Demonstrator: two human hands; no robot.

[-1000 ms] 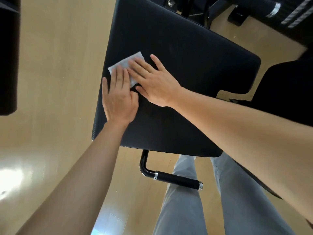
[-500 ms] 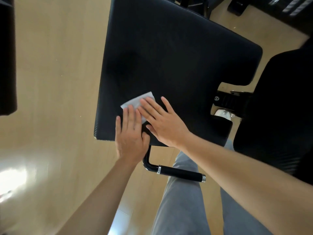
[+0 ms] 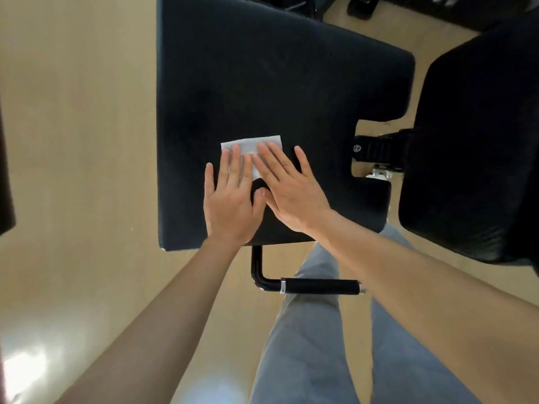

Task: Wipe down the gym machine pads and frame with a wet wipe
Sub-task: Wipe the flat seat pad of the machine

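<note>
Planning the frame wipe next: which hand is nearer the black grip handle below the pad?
Left. The left hand lies almost directly above the handle post, wrist at the pad edge; the right hand sits slightly farther up the pad.

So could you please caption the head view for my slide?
Both hands, left and right, press a wet wipe flat on the black seat pad.

White wipe [image 3: 252, 143] on black pad [image 3: 262, 83]
</note>
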